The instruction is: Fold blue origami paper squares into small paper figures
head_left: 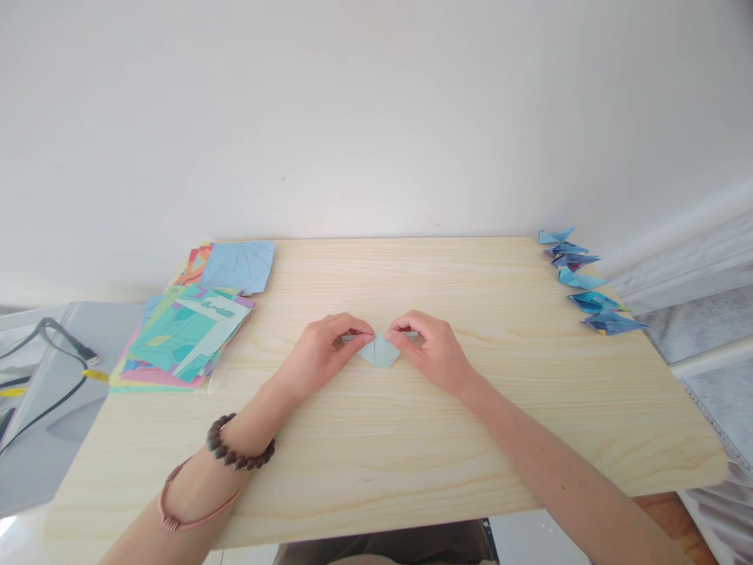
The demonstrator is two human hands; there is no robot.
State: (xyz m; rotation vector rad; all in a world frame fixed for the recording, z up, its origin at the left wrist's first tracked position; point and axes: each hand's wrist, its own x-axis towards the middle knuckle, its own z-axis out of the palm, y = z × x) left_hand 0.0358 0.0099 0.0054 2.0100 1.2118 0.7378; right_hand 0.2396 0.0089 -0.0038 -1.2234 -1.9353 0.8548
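Note:
A small light-blue folded paper [380,353] lies on the pale wooden table [376,447] near its middle. My left hand [322,351] pinches its left upper edge with curled fingers. My right hand [428,349] pinches the right upper edge in the same way. The paper's lower point shows between the two hands; its top corners are hidden under my fingertips. A dark bead bracelet and a thin pink band sit on my left wrist.
A stack of coloured paper sheets [185,337] lies at the table's left side, with a blue sheet [240,265] behind it. Several folded blue paper figures [580,278] line the right rear edge. Cables [52,345] lie on a grey surface to the left. A white wall stands behind.

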